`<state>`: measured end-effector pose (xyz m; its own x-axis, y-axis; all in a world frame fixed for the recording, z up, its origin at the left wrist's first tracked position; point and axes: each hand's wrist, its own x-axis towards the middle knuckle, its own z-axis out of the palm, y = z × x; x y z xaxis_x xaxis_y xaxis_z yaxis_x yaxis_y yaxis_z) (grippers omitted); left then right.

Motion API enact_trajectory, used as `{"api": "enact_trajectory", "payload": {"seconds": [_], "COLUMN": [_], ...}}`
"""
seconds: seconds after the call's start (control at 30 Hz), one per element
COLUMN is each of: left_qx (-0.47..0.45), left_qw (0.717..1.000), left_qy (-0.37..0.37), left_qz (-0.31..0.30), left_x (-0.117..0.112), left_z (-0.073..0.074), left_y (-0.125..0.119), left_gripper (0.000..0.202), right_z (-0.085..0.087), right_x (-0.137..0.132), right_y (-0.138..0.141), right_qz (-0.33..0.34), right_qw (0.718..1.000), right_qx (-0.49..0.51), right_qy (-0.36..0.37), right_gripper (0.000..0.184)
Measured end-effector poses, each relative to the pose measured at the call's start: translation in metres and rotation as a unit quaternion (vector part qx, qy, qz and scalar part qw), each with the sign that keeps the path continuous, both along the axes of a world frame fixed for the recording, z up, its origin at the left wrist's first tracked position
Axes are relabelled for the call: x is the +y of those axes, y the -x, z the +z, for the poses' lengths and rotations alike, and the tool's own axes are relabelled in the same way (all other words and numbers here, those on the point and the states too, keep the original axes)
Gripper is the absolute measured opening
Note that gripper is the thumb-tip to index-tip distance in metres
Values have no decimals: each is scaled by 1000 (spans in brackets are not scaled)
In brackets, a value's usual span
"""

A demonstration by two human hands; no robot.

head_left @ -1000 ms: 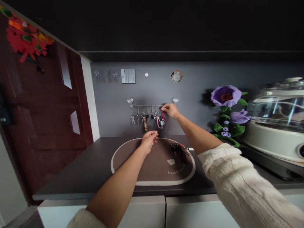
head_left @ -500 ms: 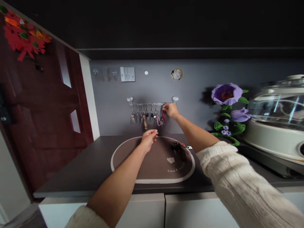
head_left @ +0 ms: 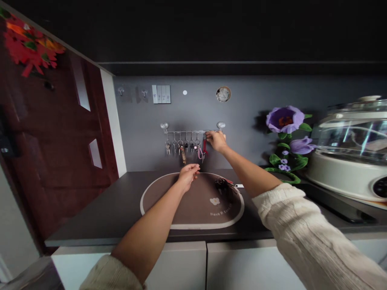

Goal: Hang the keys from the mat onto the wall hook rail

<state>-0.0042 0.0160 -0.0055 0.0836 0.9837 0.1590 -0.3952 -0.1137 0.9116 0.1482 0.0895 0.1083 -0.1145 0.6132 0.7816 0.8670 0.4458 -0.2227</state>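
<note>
Barely shifted, right hand (head_left: 215,141) still pinches red key strap (head_left: 204,146) at rail (head_left: 187,131); left hand (head_left: 188,174) half-curled, empty.

My right hand (head_left: 216,141) reaches up to the key rail (head_left: 187,131) on the wall, fingers (head_left: 209,138) pinching a red strap (head_left: 204,147) at its right end. Below the key rail, my left hand (head_left: 188,175) hovers half-curled over the brown oval mat (head_left: 169,201) on the counter (head_left: 115,209), where a key bunch (head_left: 223,185) lies.

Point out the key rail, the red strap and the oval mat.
key rail (head_left: 184,131), head view, bare middle of the bar.
red strap (head_left: 204,146), head view, hanging loop.
oval mat (head_left: 157,201), head view, bare left part.
</note>
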Motion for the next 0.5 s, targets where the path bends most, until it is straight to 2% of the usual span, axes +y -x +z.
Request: {"api": "enact_trajectory", "payload": {"seconds": [0.17, 0.3, 0.4, 0.5], "left_qx": [21, 53, 76, 97], "left_qw": [1000, 998, 996, 993], "left_qy": [-16, -41, -56, -67], "left_qz": [3, 2, 0, 3], "left_x": [1, 2, 2, 0], "left_z": [-2, -5, -6, -6], "left_y": [0, -1, -1, -1], "left_gripper": [23, 25, 25, 24], "right_z": [4, -1, -14, -36], "right_x": [-21, -43, -57, -67], "right_y": [1, 1, -3, -10], "right_qz": [46, 114, 157, 190], "right_qw": [997, 986, 972, 958], "right_qx": [56, 119, 157, 171], "right_qy": [-2, 34, 78, 132], "right_gripper": [22, 19, 17, 19]}}
